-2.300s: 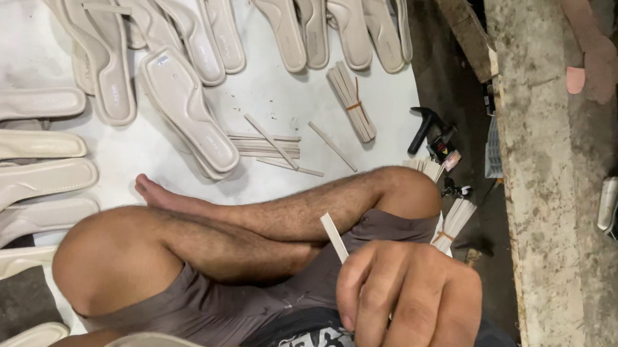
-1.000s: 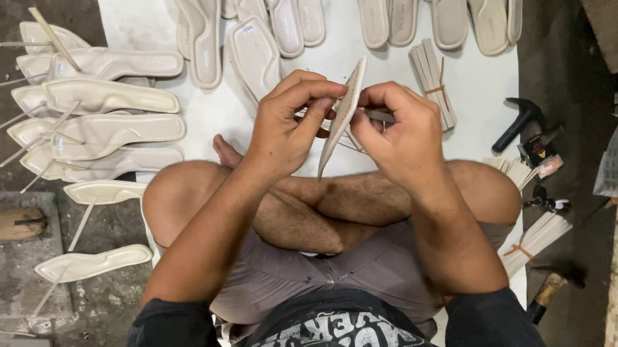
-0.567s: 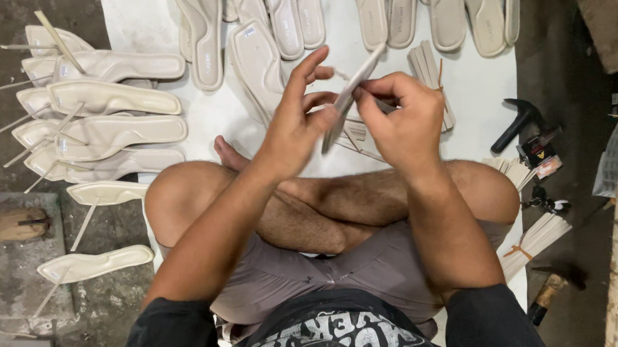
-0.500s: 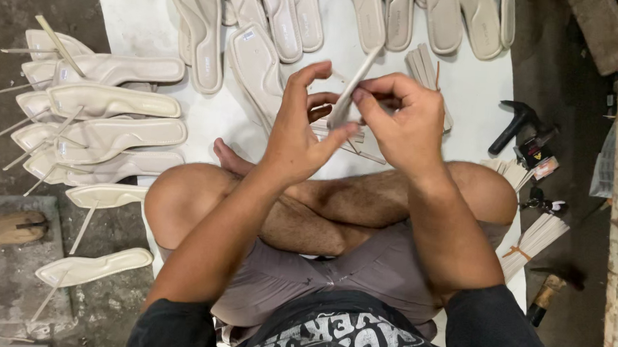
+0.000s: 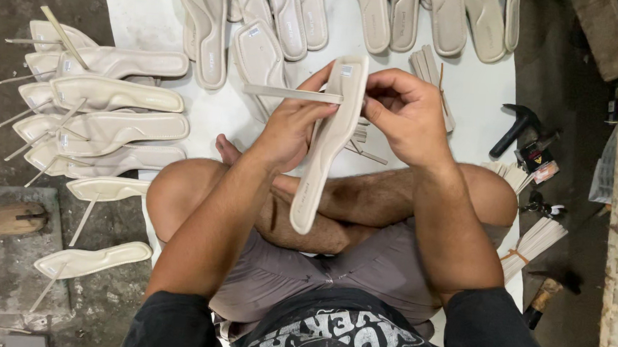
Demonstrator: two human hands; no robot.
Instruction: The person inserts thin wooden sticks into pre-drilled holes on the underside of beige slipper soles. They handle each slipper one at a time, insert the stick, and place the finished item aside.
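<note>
Beige insole runs twelve to six between our hands; left hand grips its strap, right hand pinches the top.

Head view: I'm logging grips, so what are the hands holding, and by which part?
Both hold a beige insole at its upper end. The left hand also pinches a thin strap lying across it; the right hand grips the top edge.
</note>
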